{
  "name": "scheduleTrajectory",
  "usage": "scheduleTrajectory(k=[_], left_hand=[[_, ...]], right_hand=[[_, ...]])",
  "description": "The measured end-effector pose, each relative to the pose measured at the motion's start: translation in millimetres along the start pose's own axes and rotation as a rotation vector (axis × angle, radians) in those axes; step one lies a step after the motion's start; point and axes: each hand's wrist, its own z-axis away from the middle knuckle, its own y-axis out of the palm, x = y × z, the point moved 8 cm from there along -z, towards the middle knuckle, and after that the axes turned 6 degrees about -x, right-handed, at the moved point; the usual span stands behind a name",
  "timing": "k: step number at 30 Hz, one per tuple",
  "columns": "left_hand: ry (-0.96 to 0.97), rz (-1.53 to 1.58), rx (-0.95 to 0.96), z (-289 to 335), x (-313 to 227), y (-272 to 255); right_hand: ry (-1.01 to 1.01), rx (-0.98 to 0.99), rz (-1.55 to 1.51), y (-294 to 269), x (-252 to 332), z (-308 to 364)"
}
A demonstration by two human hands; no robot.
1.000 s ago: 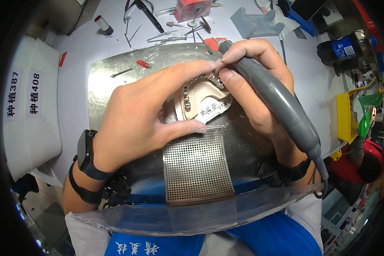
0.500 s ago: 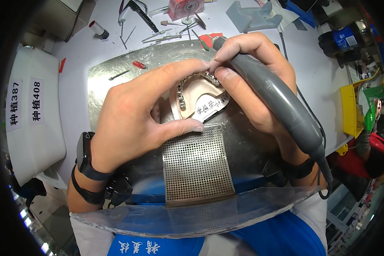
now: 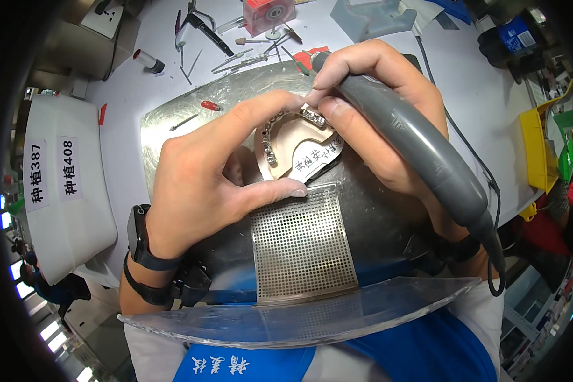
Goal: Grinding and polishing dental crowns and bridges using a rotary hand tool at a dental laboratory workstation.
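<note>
A pale dental cast (image 3: 283,148) with handwriting on its base sits in my left hand (image 3: 200,169), the thumb at its near edge and the fingers curled round its far side. Along the cast's arch runs a shiny metal dental framework (image 3: 267,141). Wrapped in my right hand (image 3: 398,95) is a thick grey rotary handpiece (image 3: 420,143), which slants from upper left to lower right. My right thumb and index finger meet at the far right of the arch, by the framework, close to my left fingertips. Whether they touch the metal is hard to make out.
Beneath the cast lie a metal tray (image 3: 197,105) and a perforated metal plate (image 3: 305,245). A clear shield (image 3: 299,318) curves in front of me. Several burs (image 3: 242,63), a pink box (image 3: 267,16) and a grey-blue stand (image 3: 372,22) are beyond. A white bin (image 3: 70,191) stands left.
The whole view has shifted slightly, with near things moving to the right. Both hands keep their hold, and a little more of the framework shows beside my right thumb.
</note>
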Motion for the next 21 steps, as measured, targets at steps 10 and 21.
scheduleTrajectory(k=[10, 21], left_hand=[[-0.054, -0.053, 0.019, 1.3, 4.2, 0.1], [0.035, -0.010, -0.045, -0.9, -1.9, -1.3]], right_hand=[[0.000, 0.013, 0.016, 0.7, 0.0, -0.6], [0.009, 0.007, 0.000, 0.3, 0.4, -0.9]])
